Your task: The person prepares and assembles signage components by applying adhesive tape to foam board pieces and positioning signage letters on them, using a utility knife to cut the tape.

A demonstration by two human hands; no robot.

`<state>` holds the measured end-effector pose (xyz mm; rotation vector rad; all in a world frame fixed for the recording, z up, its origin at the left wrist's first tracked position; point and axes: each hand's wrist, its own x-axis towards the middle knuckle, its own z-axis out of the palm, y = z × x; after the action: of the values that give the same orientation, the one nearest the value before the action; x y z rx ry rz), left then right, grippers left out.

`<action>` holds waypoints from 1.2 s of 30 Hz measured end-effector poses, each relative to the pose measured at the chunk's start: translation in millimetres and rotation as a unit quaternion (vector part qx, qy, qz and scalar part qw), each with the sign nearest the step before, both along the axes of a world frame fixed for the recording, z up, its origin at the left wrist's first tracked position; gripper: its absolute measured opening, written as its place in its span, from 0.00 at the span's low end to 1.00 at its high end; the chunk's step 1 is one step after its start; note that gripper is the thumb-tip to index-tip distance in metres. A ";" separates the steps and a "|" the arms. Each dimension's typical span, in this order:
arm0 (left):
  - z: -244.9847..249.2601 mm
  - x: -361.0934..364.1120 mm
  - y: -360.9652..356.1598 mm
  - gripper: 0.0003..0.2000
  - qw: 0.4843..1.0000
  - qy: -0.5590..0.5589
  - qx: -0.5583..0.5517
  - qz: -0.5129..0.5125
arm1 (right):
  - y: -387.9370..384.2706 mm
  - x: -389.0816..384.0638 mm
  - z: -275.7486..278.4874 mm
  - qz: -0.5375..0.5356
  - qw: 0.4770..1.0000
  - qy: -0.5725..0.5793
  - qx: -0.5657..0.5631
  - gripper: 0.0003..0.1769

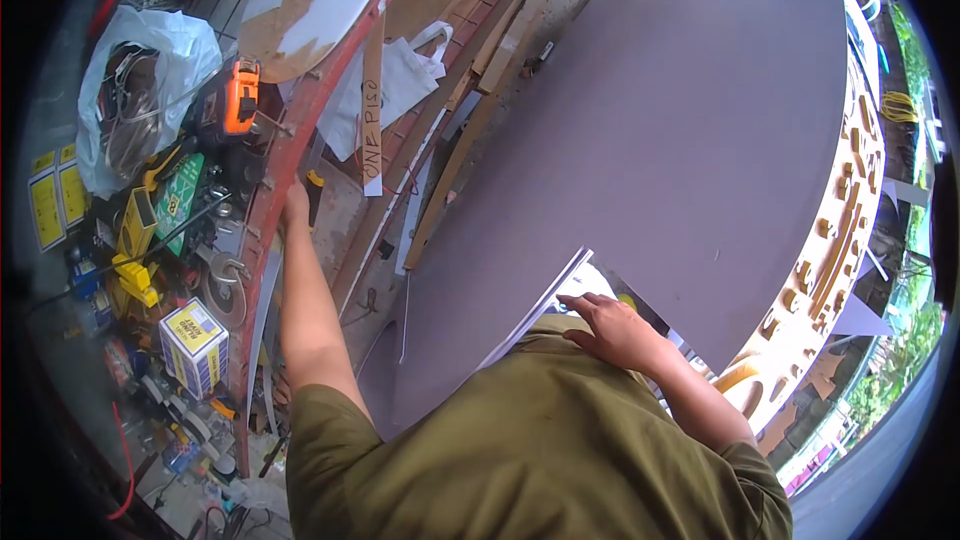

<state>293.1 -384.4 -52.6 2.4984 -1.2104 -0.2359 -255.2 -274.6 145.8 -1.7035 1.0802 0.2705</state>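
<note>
Loosely spread, with nothing visibly gripped, the right hand [612, 326] hovers at or touches the notched edge of a broad grey sheet [640, 130] that fills mid-view. Left hand [297, 206] fingers are hidden by a red rail [272, 185] — their hold cannot be told — near a black-and-yellow handle [315, 196]. Leftward lie an orange tape measure [242, 98] and a rivet box [195, 348].

One head-worn camera looks forward and down.
</note>
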 end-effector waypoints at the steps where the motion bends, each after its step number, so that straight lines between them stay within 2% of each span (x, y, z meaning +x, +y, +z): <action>1: 6.8 -11.6 -0.6 0.30 0.999 -0.033 0.013 0.009 | 2.2 -1.5 0.0 -0.004 1.000 0.010 0.007 0.31; 2: 12.8 -23.4 -1.8 0.32 0.997 -0.066 0.024 0.018 | 4.0 -2.4 1.1 -0.007 1.000 0.019 0.012 0.31; 3: 7.3 -34.8 -5.1 0.35 0.998 -0.064 0.003 -0.018 | 3.6 -2.2 1.4 -0.011 0.999 0.028 0.015 0.31; 4: 0.8 -45.5 -8.2 0.37 0.997 -0.061 -0.017 -0.054 | 2.7 -1.1 0.9 -0.013 1.000 0.013 0.021 0.31; 5: -12.3 -60.7 -10.5 0.40 0.988 -0.022 -0.066 -0.135 | 2.8 -0.1 0.3 -0.015 1.000 -0.001 0.027 0.31; 7: -14.4 -103.1 -18.0 0.43 0.989 -0.044 0.062 -0.123 | 1.1 3.6 1.0 -0.023 0.999 -0.021 0.034 0.31; 10: -57.4 -105.8 -24.2 0.38 0.989 0.092 0.053 -0.106 | -4.4 13.2 9.5 -0.049 0.998 -0.037 0.031 0.31; 12: -68.3 -99.3 -28.0 0.35 0.985 0.133 0.047 -0.101 | -4.9 12.2 9.3 -0.070 0.995 -0.049 0.044 0.30; 13: -54.5 -101.0 -31.2 0.34 0.982 0.152 0.044 -0.099 | -5.2 12.0 9.3 -0.081 0.994 -0.058 0.049 0.30; 14: -40.8 -107.5 -25.7 0.30 0.987 0.124 0.010 -0.105 | -7.3 11.6 11.1 -0.084 0.993 -0.064 0.059 0.31; 17: 1.2 -113.7 -10.2 0.29 0.991 0.037 -0.008 -0.130 | -7.5 14.5 6.5 -0.089 0.992 -0.065 0.066 0.30; 20: 25.4 -99.2 -2.0 0.24 0.978 0.146 0.019 -0.147 | -15.5 28.4 7.0 -0.064 0.994 -0.076 0.046 0.30; 24: 53.2 -100.7 24.2 0.18 0.954 0.285 -0.026 -0.089 | -24.7 43.9 6.2 -0.055 0.992 -0.115 0.021 0.29; 30: 82.2 -93.5 83.9 0.22 0.969 0.236 0.043 -0.067 | -25.5 55.9 2.3 -0.050 0.991 -0.124 0.000 0.29; 36: 38.9 -63.7 121.8 0.26 0.990 0.104 0.028 -0.086 | -23.5 58.5 -7.3 -0.016 0.993 -0.105 -0.045 0.29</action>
<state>229.4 -262.6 -13.7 2.3454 -1.3471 -0.5673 -196.7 -298.1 138.6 -1.7501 0.9748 0.0209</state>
